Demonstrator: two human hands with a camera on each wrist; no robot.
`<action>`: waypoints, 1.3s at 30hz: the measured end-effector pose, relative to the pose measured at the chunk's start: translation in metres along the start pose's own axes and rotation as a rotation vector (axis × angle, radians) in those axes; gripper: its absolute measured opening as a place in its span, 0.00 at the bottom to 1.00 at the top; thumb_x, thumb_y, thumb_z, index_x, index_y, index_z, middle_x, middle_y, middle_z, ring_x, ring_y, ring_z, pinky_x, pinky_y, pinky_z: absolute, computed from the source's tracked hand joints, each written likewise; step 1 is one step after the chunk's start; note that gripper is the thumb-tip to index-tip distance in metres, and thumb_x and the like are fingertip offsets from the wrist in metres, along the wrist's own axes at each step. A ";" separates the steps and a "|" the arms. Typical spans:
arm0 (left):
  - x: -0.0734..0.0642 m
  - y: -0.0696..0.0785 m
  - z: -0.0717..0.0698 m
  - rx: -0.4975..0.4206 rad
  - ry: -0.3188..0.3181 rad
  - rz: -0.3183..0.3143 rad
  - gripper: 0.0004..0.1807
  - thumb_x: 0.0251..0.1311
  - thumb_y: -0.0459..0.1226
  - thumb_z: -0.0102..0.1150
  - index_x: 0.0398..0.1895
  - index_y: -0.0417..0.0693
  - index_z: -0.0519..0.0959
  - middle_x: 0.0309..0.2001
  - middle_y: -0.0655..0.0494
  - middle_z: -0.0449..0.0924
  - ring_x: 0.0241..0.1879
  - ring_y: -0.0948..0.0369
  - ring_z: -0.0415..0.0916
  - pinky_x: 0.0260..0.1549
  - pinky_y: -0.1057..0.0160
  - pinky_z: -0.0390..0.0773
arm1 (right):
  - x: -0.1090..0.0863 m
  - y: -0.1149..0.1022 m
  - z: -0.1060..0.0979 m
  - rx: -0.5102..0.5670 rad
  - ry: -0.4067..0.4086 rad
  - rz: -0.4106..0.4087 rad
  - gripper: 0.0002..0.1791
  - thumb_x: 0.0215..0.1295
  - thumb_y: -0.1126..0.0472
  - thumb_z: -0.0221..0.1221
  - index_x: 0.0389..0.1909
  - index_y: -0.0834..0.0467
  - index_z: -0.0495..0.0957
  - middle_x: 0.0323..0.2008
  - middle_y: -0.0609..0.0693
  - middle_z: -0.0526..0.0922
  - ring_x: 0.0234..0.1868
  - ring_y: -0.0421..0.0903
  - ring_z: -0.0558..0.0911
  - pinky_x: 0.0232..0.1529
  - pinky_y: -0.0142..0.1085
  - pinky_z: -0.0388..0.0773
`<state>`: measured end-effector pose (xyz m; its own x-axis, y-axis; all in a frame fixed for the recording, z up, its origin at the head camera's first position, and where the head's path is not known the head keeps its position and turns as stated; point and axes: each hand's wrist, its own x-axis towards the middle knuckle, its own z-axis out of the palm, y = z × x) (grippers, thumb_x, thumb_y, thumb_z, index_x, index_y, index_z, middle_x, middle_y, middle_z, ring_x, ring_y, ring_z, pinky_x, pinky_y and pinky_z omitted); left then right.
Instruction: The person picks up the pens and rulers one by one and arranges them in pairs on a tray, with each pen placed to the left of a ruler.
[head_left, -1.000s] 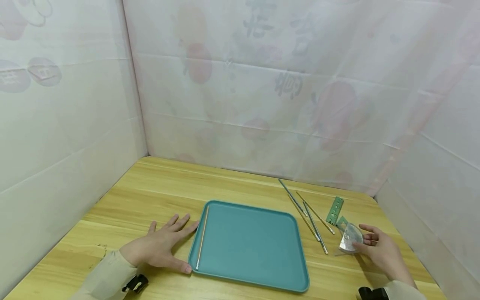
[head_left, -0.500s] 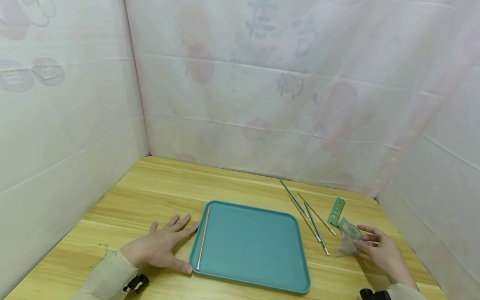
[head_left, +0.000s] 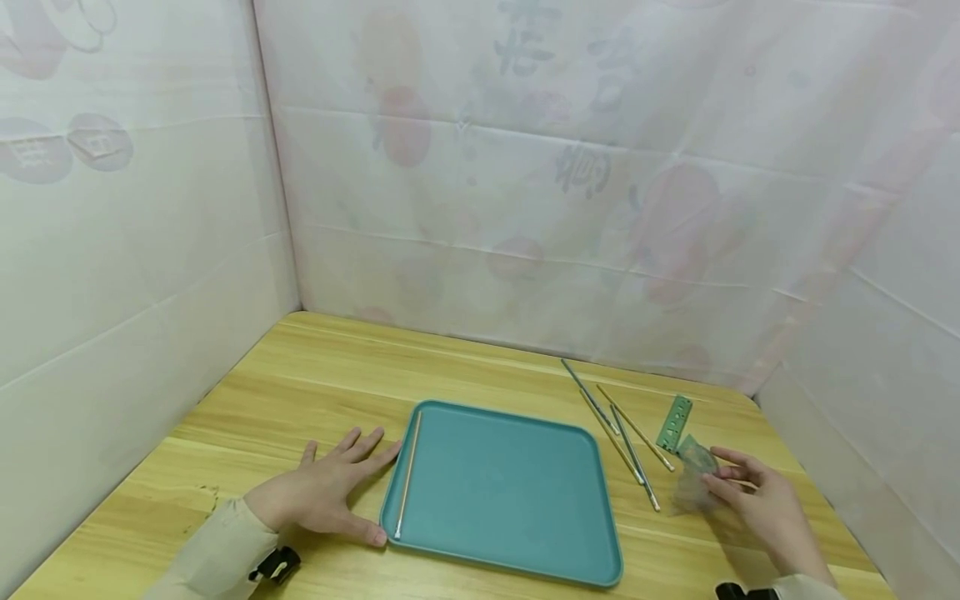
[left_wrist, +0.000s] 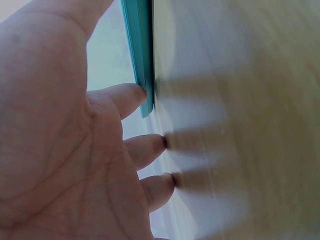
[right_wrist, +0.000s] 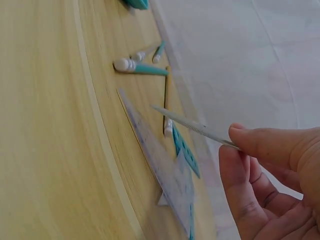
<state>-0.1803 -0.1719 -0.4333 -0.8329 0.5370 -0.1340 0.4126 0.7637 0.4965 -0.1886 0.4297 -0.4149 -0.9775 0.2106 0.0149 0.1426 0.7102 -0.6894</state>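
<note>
My right hand (head_left: 765, 504) pinches a clear protractor (head_left: 703, 460) between thumb and fingers. It is seen nearly edge-on in the right wrist view, with fine marks along its rim. A clear set square (right_wrist: 155, 150) lies under it, partly over another green-edged piece. On the left, my left hand (head_left: 322, 492) rests with fingers spread, its thumb and forefinger at the edge of a teal tray (head_left: 510, 492). One pencil (head_left: 408, 475) lies along the tray's left side. In the left wrist view, fingertips (left_wrist: 134, 95) meet the tray's rim.
Several pencils (head_left: 633, 458) with white ends lie crossed to the right of the tray. Behind the protractor is a green stencil ruler (head_left: 674, 423) with cut-out shapes. Printed curtains (head_left: 480, 208) stand along the back and sides of the wooden table (head_left: 330, 358).
The protractor, broad and shiny a second ago, has tilted and lost its glint in my right hand. The left hand stays in place by the tray.
</note>
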 end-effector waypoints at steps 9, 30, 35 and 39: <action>0.001 -0.002 0.000 -0.005 -0.010 -0.001 0.66 0.52 0.70 0.74 0.89 0.59 0.52 0.88 0.41 0.44 0.85 0.29 0.41 0.61 0.06 0.37 | -0.011 -0.011 0.013 0.088 -0.005 -0.021 0.39 0.75 0.53 0.69 0.76 0.69 0.68 0.40 0.34 0.82 0.40 0.25 0.81 0.42 0.26 0.86; 0.000 -0.001 -0.001 -0.002 -0.013 -0.009 0.66 0.53 0.70 0.74 0.89 0.60 0.51 0.89 0.41 0.44 0.85 0.30 0.41 0.63 0.07 0.37 | -0.024 -0.047 0.038 0.386 -0.107 0.019 0.30 0.76 0.56 0.67 0.74 0.59 0.74 0.44 0.39 0.81 0.45 0.35 0.85 0.48 0.35 0.90; 0.000 0.000 -0.001 0.000 -0.009 -0.013 0.66 0.52 0.71 0.74 0.89 0.60 0.51 0.88 0.41 0.44 0.86 0.30 0.40 0.63 0.07 0.36 | -0.026 -0.055 0.041 0.495 -0.148 0.029 0.22 0.77 0.59 0.66 0.68 0.47 0.80 0.43 0.38 0.80 0.44 0.35 0.83 0.47 0.34 0.89; 0.000 0.000 -0.001 0.000 -0.005 -0.015 0.66 0.52 0.71 0.74 0.89 0.60 0.52 0.88 0.41 0.44 0.86 0.30 0.40 0.63 0.07 0.36 | -0.029 -0.062 0.046 0.560 -0.166 0.001 0.19 0.77 0.64 0.64 0.61 0.39 0.83 0.44 0.38 0.82 0.44 0.37 0.84 0.46 0.32 0.89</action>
<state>-0.1807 -0.1719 -0.4326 -0.8372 0.5270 -0.1461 0.3995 0.7718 0.4947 -0.1760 0.3484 -0.4055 -0.9951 0.0713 -0.0683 0.0834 0.2377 -0.9677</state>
